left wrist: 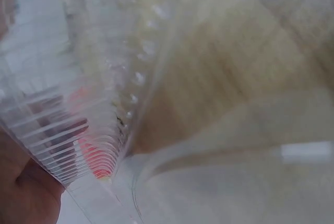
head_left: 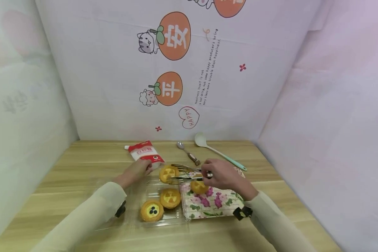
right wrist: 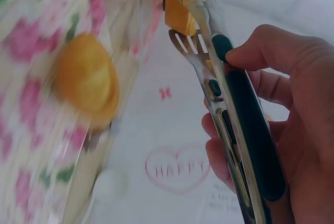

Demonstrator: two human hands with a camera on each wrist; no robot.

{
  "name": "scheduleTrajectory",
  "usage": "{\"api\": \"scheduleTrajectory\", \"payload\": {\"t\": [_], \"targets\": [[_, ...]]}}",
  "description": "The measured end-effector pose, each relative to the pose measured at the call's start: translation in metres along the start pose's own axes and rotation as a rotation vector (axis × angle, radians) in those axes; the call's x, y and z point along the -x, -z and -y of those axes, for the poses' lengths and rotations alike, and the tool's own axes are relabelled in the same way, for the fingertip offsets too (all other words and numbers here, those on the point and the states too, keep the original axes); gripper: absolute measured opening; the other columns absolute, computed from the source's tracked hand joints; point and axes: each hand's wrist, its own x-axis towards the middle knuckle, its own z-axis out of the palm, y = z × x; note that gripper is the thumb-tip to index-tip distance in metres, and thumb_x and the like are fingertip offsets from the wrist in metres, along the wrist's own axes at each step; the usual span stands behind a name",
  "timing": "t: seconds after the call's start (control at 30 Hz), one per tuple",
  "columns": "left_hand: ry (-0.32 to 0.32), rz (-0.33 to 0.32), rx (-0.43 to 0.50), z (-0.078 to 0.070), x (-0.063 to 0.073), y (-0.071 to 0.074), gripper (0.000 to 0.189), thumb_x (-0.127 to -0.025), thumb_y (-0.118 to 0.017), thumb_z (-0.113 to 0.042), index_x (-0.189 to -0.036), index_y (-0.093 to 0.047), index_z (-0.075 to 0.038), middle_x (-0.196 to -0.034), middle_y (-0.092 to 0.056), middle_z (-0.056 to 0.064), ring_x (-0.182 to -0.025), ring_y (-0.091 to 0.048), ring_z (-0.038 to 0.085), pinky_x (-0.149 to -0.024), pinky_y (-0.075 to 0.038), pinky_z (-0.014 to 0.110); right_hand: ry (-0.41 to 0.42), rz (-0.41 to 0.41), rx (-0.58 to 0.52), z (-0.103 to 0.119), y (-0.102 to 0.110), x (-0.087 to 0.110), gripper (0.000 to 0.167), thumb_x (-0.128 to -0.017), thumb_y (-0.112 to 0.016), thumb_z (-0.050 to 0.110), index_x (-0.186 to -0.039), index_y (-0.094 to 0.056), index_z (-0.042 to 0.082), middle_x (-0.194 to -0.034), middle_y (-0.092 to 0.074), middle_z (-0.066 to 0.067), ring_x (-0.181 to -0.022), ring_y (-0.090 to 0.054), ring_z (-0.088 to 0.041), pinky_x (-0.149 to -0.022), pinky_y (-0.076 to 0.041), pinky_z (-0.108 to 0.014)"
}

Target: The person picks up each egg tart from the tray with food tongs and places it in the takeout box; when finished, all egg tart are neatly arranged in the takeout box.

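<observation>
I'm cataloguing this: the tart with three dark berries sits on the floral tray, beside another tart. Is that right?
Not on the floral tray: the head view shows the berry tart in the clear plastic container, beside another tart.

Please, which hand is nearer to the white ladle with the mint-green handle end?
Right hand: just in front of the white ladle. The left hand is farther away, to the left of the ladle.
</observation>
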Motion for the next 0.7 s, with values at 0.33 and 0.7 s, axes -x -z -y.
{"api": "scheduleTrajectory", "payload": {"t": [0.33, 0.7], "targets": [[-0.024, -0.058, 0.019, 0.01, 0.009, -0.001, 0.007, -0.089, -0.069, -0.008, -0.086, -0.063, -0.007, -0.071, -0.057, -0.001, -0.063, -0.05, 0.011, -0.06, -0.047, 0.028, -0.085, -0.04, -0.049, -0.016, -0.012, 0.032, 0.02, -0.083, -0.066, 0.015, -0.074, -0.055, 0.028, -0.09, -0.057, 0.007, -0.061, -0.038, -0.003, -0.055, -0.033, -0.023], [-0.048, -0.002, 0.044, 0.009, -0.002, -0.001, 0.008, -0.091, -0.067, -0.008, -0.085, -0.062, -0.006, -0.071, -0.057, 0.001, -0.064, -0.05, 0.014, -0.061, -0.047, 0.029, -0.076, -0.056, 0.027, -0.013, -0.01, 0.03, 0.018, -0.082, -0.067, 0.017, -0.074, -0.056, 0.029, -0.096, -0.061, 0.005, -0.066, -0.045, -0.004, -0.056, -0.036, -0.024]]}}
